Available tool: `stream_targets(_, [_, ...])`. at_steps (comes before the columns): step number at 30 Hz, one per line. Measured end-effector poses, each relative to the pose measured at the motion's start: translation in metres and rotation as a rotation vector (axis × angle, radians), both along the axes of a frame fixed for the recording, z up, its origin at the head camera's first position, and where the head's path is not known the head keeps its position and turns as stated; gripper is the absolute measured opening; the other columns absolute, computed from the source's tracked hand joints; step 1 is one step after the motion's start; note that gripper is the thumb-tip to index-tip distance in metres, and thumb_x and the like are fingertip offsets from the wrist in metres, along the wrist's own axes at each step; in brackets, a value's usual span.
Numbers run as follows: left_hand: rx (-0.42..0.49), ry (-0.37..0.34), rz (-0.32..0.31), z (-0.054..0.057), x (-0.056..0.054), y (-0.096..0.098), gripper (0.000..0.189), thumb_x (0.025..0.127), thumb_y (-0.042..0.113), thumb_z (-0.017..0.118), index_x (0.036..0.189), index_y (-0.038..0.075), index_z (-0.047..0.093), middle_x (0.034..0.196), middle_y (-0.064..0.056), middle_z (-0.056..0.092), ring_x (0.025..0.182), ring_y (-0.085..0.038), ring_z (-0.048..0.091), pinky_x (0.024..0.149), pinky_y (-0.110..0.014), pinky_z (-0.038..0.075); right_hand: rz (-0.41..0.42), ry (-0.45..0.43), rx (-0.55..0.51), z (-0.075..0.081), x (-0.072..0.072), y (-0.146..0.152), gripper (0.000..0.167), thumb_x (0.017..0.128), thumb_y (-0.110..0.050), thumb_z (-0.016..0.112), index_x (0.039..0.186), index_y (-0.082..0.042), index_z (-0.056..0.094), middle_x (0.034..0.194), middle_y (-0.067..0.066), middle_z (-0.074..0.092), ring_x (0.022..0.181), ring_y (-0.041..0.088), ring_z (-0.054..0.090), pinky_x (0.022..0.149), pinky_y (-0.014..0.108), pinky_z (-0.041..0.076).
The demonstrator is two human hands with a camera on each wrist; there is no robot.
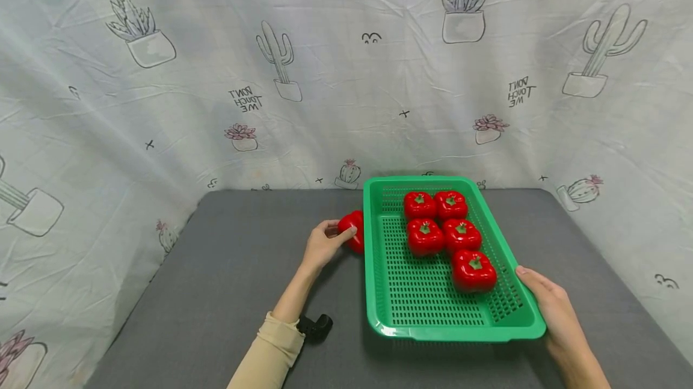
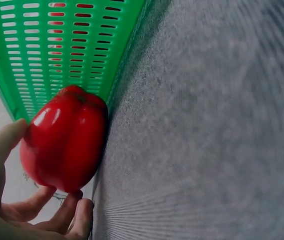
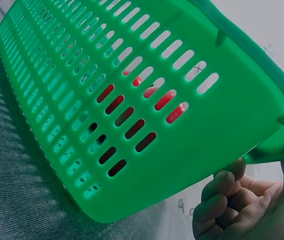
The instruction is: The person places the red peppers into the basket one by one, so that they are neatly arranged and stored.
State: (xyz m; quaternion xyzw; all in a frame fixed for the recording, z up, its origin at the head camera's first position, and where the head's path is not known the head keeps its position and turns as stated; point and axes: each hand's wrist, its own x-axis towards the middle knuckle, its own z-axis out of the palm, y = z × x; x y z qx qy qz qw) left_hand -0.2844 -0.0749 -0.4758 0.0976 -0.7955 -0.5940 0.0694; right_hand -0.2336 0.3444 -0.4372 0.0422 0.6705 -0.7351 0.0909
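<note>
My left hand (image 1: 322, 247) holds a red bell pepper (image 1: 355, 220) between thumb and fingers, just outside the left wall of a green plastic basket (image 1: 370, 281). In the left wrist view this pepper (image 2: 66, 142) lies on its side, its top end up against the slotted basket wall (image 2: 34, 50). My right hand (image 1: 560, 314) grips the basket's rim near its front right corner, thumb on top. From the right wrist, curled fingers (image 3: 214, 200) show below the rim. Inside the basket sit several red bell peppers (image 1: 425, 237) with green stems, grouped toward the back and right.
A dark grey cloth (image 1: 243, 257) covers the table under the basket. Behind and at both sides hangs a pale curtain (image 1: 335, 64) printed with potted cacti. A black strap with a small device (image 1: 316, 327) is worn on the left wrist, over the beige sleeve's end.
</note>
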Motion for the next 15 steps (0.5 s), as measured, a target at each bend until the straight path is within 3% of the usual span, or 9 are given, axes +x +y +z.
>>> stream_targets(15, [0.115, -0.016, -0.002, 0.0034, -0.0002, -0.0001, 0.068, 0.079, 0.027, 0.083, 0.133, -0.002, 0.055, 0.126, -0.015, 0.056, 0.118, -0.030, 0.051, 0.095, -0.046, 0.046, -0.006, -0.018, 0.018, 0.0003, -0.0006, -0.0002, 0.019, 0.102, -0.030, 0.056, 0.097, -0.036, 0.073, 0.083, 0.000, 0.071, 0.066, 0.015, 0.069, 0.056, 0.033, 0.056])
